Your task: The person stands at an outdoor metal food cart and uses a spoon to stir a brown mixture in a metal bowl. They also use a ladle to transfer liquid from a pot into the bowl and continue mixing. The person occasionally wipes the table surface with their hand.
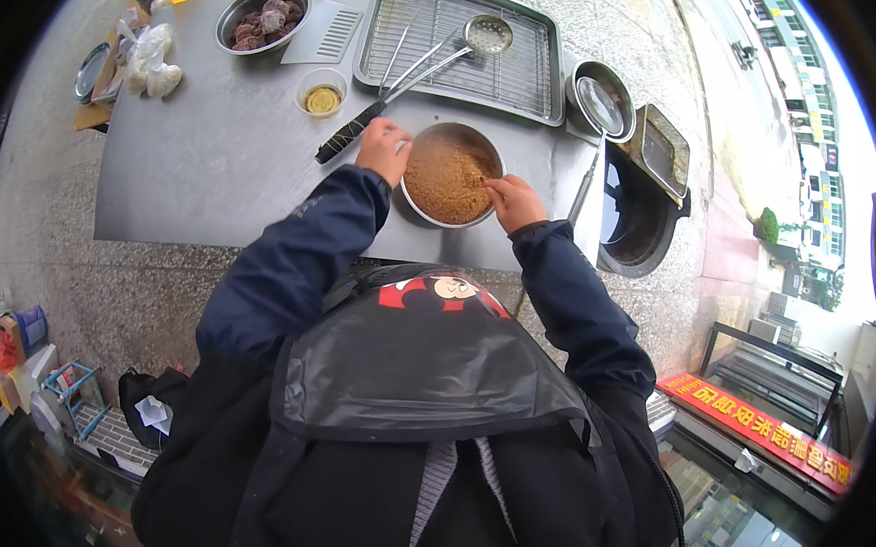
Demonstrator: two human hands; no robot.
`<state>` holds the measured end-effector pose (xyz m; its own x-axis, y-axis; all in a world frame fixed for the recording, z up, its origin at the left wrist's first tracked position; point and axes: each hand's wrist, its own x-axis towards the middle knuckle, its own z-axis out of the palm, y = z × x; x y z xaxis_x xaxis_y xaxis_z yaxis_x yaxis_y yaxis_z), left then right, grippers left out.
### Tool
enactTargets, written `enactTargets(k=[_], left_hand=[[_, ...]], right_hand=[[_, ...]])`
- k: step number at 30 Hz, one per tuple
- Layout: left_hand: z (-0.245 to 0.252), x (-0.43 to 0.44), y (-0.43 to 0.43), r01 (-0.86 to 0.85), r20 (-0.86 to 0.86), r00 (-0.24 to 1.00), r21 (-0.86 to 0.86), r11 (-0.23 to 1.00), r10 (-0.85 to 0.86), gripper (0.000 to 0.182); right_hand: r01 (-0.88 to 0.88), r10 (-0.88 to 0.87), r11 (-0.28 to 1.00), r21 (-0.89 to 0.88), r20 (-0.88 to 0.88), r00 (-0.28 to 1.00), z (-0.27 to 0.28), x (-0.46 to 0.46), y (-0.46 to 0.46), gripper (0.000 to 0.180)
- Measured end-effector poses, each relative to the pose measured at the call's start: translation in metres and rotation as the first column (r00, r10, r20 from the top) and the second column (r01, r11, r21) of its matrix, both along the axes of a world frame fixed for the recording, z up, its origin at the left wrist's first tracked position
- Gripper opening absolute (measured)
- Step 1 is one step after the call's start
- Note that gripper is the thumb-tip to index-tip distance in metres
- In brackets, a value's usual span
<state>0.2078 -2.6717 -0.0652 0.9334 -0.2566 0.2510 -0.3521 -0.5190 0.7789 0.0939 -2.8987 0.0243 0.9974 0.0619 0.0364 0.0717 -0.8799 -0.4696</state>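
Observation:
A round metal bowl point(414, 210) stands close to the table's front edge, filled with golden-brown crumbs point(444, 180). At its left rim is my left hand point(385, 151), slightly blurred, with fingers bent; whether it grips anything cannot be made out. My right hand point(516, 199) reaches over the right rim, thumb and fingertips drawn together at the crumbs. Anything small between those fingertips is too hard to see. Just beyond my left hand lies the black wrapped handle point(349, 132) of long metal tongs. A perforated ladle head point(488, 35) rests on the wire rack point(464, 57) in a metal tray.
A clear cup of yellow liquid point(322, 100), a slotted metal scraper point(323, 31) and a bowl of purplish-brown lumps point(265, 19) stand farther back. At right are a metal pot with a strainer point(601, 101) and a dark wok-like vessel point(637, 237). Knotted plastic bags point(152, 58) lie left.

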Motion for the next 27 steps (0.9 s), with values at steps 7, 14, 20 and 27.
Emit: enactTargets(k=[7,14,20,27], left_hand=[[0.027,0.032,-0.031,0.242,0.08,0.916,0.67,0.702,-0.393,0.013],[0.033,0.038,-0.044,0.269,0.047,0.89,0.749,0.605,-0.454,0.011],[0.049,0.032,-0.042,0.349,0.059,0.881,0.59,0.729,-0.469,0.004],[0.058,0.013,-0.029,0.37,-0.004,0.916,0.388,0.844,-0.401,0.01]], right_hand=[[0.028,-0.03,0.999,0.046,0.026,0.999,-0.008,-0.009,0.002,0.014],[0.058,-0.065,0.99,0.125,0.051,0.997,-0.01,-0.016,-0.008,0.014],[0.065,-0.073,0.989,0.136,0.054,0.996,-0.013,-0.016,-0.01,0.014],[0.046,-0.053,0.987,0.153,0.039,0.998,-0.013,-0.013,-0.013,0.014]])
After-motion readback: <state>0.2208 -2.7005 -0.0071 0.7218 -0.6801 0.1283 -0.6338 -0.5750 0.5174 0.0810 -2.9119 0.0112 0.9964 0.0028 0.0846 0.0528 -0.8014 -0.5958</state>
